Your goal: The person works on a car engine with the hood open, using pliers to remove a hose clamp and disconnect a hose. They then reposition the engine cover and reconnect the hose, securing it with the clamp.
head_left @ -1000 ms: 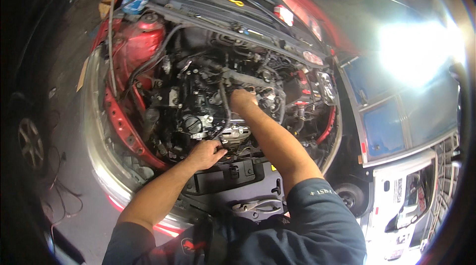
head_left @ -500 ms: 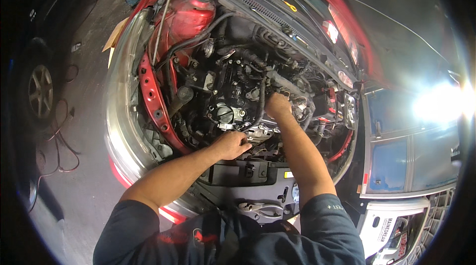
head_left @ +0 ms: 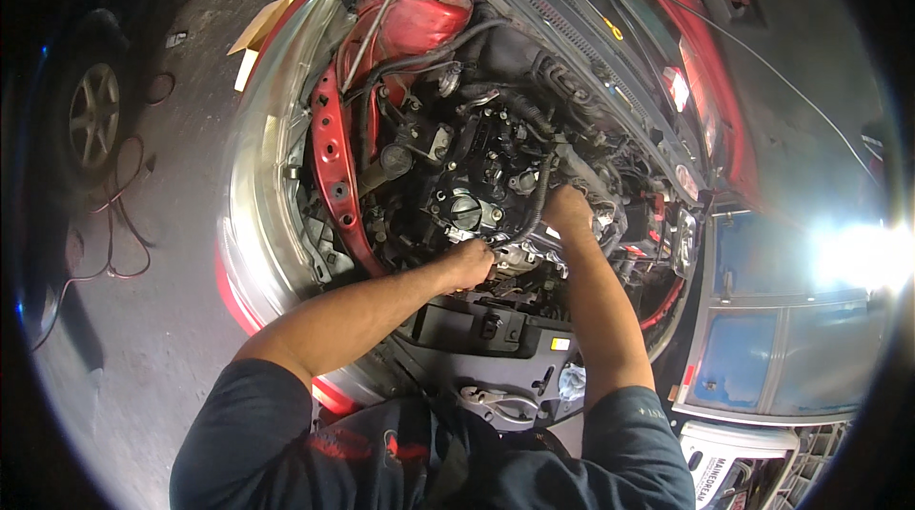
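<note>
Both my hands are inside a car's engine bay, over the dark engine [head_left: 496,167]. My left hand [head_left: 469,264] is closed at the engine's front edge, just below the round oil filler cap [head_left: 466,213]; whatever its fingers grip is hidden. Farther right, my right hand [head_left: 569,212] is curled beside a black corrugated hose [head_left: 541,191]. Its fingertips reach down among the parts, and I cannot make out what they hold.
Pliers [head_left: 500,403] and a crumpled bluish cloth [head_left: 572,382] lie on the front panel. A red crossmember [head_left: 334,148] and a prop rod [head_left: 386,14] stand left of the engine. The battery [head_left: 644,224] is at right. Beyond are a blue-panelled cabinet [head_left: 762,253] and a bright lamp [head_left: 872,257].
The view has shifted, so the car appears farther right. My left hand has moved in closer under the filler cap and its fingers have curled more. My right hand stays beside the hose.
</note>
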### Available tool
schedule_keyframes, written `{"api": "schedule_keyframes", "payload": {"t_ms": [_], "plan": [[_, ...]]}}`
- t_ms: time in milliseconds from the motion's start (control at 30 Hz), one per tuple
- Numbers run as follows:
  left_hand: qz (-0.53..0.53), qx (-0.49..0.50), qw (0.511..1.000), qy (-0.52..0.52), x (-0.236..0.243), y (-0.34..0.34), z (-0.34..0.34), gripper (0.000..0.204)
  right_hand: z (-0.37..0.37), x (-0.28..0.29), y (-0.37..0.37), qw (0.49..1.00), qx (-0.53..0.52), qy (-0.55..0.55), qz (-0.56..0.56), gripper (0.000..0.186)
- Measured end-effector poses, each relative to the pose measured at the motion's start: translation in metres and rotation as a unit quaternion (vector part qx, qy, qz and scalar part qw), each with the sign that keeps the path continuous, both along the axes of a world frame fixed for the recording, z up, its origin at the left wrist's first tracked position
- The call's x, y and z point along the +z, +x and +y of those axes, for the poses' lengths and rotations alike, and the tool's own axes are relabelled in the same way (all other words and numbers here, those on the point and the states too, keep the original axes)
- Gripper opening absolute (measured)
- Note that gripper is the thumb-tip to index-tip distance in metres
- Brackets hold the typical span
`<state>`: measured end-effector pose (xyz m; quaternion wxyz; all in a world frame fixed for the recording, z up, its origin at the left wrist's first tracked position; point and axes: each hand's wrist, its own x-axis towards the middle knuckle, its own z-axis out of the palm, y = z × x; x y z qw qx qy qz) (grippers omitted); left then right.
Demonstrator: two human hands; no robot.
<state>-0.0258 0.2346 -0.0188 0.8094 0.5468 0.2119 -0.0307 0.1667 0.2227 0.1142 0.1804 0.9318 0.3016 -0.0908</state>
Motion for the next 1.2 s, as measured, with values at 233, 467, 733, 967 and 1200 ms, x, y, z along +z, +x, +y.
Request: {"api": "schedule_keyframes", "payload": {"t_ms": [233,467,733,967,1200], "plan": [[-0.056,0.046,0.996,0.056,0.008,-0.002,-0.004,0.021,0.000,-0.006,0.007,1.000,0.024,-0.009,0.005,0.042],[-0.026,0.023,0.983,0.181,0.019,-0.011,-0.002,0.022,-0.003,-0.009,0.006,0.999,0.042,0.012,0.004,0.038],[-0.080,-0.001,0.985,0.153,0.032,-0.014,0.005,0.031,-0.001,-0.010,0.006,0.999,0.031,0.014,-0.013,0.040],[-0.042,0.043,0.980,0.190,0.024,-0.010,0.003,0.030,-0.006,-0.018,0.016,0.999,0.021,0.047,-0.015,0.038],[-0.025,0.031,0.985,0.165,0.016,-0.003,0.001,0.022,-0.005,-0.017,0.013,0.999,-0.001,0.025,-0.023,0.036]]}}
